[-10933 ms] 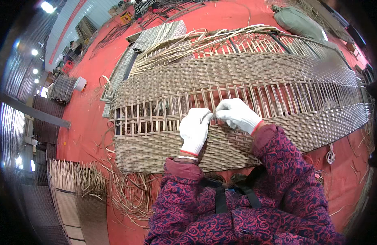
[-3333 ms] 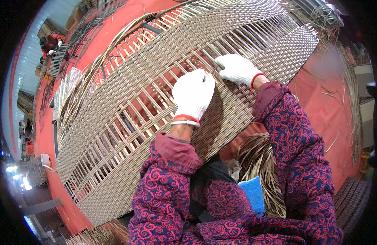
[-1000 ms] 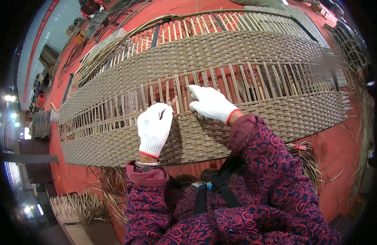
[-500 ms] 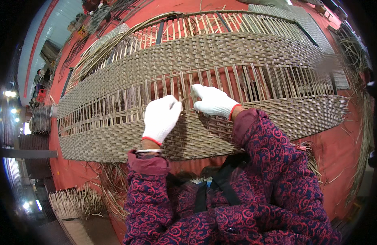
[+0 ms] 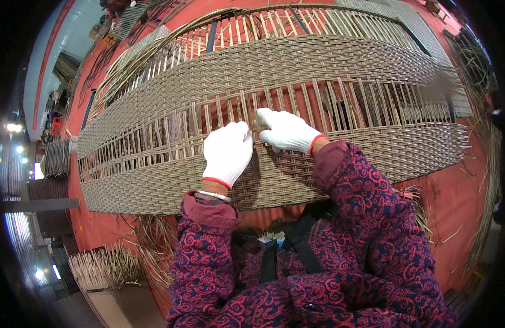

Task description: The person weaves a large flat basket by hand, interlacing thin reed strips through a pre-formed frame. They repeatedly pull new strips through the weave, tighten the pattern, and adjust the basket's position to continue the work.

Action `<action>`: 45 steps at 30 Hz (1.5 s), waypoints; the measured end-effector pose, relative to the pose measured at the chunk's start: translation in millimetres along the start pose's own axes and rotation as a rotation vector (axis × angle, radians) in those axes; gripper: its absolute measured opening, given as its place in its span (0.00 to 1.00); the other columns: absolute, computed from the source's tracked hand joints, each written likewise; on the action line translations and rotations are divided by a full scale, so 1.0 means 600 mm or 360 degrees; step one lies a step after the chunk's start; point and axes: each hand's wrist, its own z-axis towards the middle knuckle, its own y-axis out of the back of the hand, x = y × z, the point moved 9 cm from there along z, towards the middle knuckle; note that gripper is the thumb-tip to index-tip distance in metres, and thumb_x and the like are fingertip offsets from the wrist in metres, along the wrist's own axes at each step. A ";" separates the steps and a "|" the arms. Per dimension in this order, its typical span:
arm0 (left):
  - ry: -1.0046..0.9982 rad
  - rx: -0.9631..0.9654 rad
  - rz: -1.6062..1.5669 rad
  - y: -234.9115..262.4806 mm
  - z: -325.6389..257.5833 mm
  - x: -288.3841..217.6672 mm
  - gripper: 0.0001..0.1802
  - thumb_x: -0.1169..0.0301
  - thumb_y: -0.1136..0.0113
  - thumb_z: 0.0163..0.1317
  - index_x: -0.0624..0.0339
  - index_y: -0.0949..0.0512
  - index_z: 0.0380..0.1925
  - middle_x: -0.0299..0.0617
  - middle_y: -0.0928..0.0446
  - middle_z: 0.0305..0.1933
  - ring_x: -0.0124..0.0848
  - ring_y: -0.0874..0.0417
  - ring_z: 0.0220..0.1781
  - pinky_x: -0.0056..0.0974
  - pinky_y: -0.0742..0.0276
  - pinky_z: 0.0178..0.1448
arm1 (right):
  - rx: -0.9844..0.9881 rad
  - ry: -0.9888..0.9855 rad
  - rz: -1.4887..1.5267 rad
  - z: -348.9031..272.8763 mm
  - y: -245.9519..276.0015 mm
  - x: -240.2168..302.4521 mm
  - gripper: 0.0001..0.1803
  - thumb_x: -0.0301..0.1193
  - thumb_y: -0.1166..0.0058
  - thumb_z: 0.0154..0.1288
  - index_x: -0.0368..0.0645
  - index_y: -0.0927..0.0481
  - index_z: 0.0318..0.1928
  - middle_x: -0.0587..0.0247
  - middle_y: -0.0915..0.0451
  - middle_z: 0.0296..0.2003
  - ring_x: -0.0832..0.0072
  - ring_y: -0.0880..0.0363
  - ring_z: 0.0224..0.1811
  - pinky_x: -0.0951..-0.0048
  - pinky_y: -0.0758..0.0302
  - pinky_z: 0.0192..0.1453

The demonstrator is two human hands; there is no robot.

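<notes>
A large brownish wicker panel (image 5: 154, 183) lies before me, with densely woven bands and open gaps of bare upright strips between them. Both my hands wear white knit gloves with red cuffs. My left hand (image 5: 228, 154) is closed at the upper edge of the near woven band, its fingertips turned inward. Just right of it, my right hand (image 5: 288, 131) pinches with thumb and forefinger among the upright strips. A thin wicker strand (image 5: 257, 129) shows in the small space between the hands. The gloves hide most of what the fingers grip.
Red sheeting (image 5: 449, 202) covers the floor around the panel. Loose strands lie in a heap (image 5: 154, 240) at the near left, beside a bundle of cut strips (image 5: 107, 268). Dark frame bars (image 5: 211, 35) cross the panel's far side. More strands (image 5: 474, 60) pile at the far right.
My left hand has moved right, closer to my right hand, which has stayed nearly in place. Both still work at the same edge of the weave.
</notes>
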 end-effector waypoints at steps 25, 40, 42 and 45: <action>0.0340 0.0165 -0.0704 -0.070 0.013 0.046 0.11 0.65 0.38 0.67 0.59 0.14 0.43 0.48 0.13 0.41 0.45 0.12 0.44 0.42 0.19 0.50 | -0.0141 0.0175 0.0085 0.001 0.015 0.001 0.17 0.34 0.52 0.66 0.40 0.24 0.52 0.41 0.16 0.43 0.43 0.18 0.51 0.48 0.23 0.55; -0.0125 -0.0714 -0.0575 0.044 -0.004 -0.041 0.11 0.74 0.31 0.61 0.57 0.14 0.45 0.46 0.14 0.44 0.44 0.13 0.45 0.42 0.17 0.53 | -0.0703 -0.0329 0.1042 -0.191 0.126 -0.121 0.09 0.24 0.44 0.66 0.38 0.15 0.45 0.69 0.18 0.27 0.86 0.24 0.23 0.80 0.27 0.24; -0.0277 -0.0695 -0.0608 0.046 0.016 -0.101 0.10 0.72 0.33 0.63 0.54 0.13 0.45 0.45 0.13 0.45 0.45 0.12 0.43 0.46 0.17 0.52 | -0.0616 -0.0063 0.1088 -0.200 0.128 -0.102 0.09 0.24 0.45 0.69 0.40 0.15 0.46 0.72 0.19 0.27 0.86 0.23 0.23 0.80 0.27 0.24; -0.0434 -0.0239 -0.0600 0.017 0.058 -0.162 0.11 0.65 0.36 0.67 0.54 0.12 0.46 0.44 0.13 0.43 0.46 0.12 0.41 0.44 0.17 0.50 | -0.0631 0.0038 0.0876 -0.197 0.128 -0.088 0.09 0.24 0.46 0.71 0.41 0.15 0.46 0.71 0.18 0.28 0.85 0.22 0.23 0.77 0.25 0.26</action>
